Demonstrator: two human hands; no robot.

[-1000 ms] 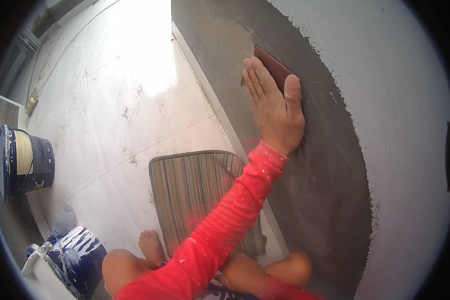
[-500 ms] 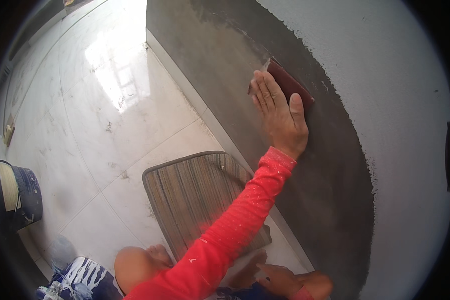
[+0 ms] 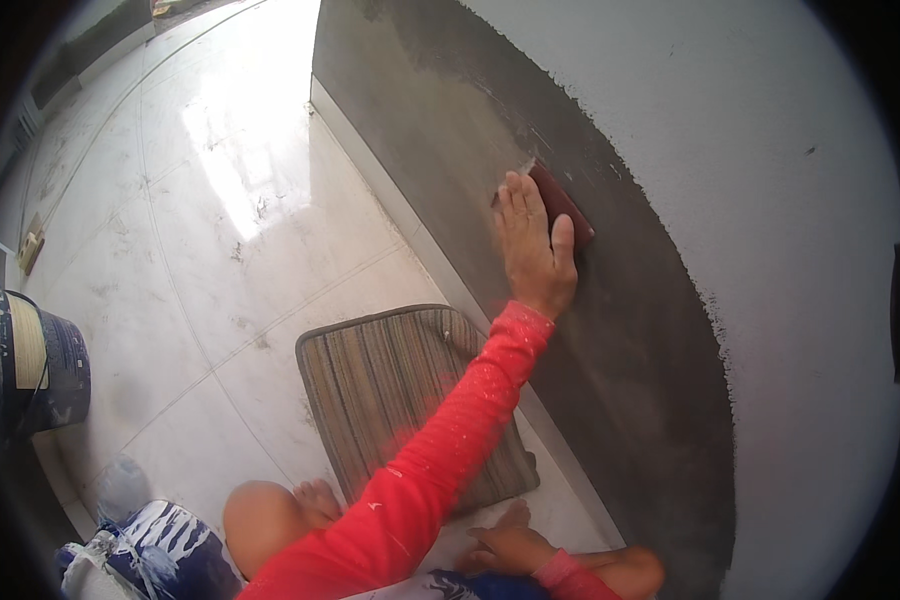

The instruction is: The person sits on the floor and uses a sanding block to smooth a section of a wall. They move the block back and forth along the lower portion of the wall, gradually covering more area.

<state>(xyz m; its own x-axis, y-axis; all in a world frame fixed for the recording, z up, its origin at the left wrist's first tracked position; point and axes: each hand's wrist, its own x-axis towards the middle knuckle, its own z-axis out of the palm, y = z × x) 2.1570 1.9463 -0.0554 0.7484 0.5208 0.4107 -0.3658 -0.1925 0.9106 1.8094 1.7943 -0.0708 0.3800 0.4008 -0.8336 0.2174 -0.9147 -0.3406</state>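
My left hand (image 3: 538,250) lies flat against the grey wall, fingers stretched up along it and thumb apart. Under the palm and fingers it presses a dark reddish-brown sheet of sandpaper (image 3: 568,212) to the wall; part of the sheet is covered by the hand. Low in the picture, my right hand (image 3: 515,550) hangs loosely near my foot and knee, fingers partly stretched, with nothing visible in it. The wall's dark grey plastered band (image 3: 630,330) runs beside a rough-edged pale grey area (image 3: 760,200).
A striped mat (image 3: 390,400) lies on the pale tiled floor (image 3: 170,330) by the skirting. To the left stands a dark blue bucket (image 3: 60,365). A paint-smeared blue and white container (image 3: 175,545) sits at lower left. A small yellowish block (image 3: 32,248) rests farther off.
My left hand and the sandpaper have shifted down and left in the picture, which has itself moved slightly. My right hand appears a little farther left.
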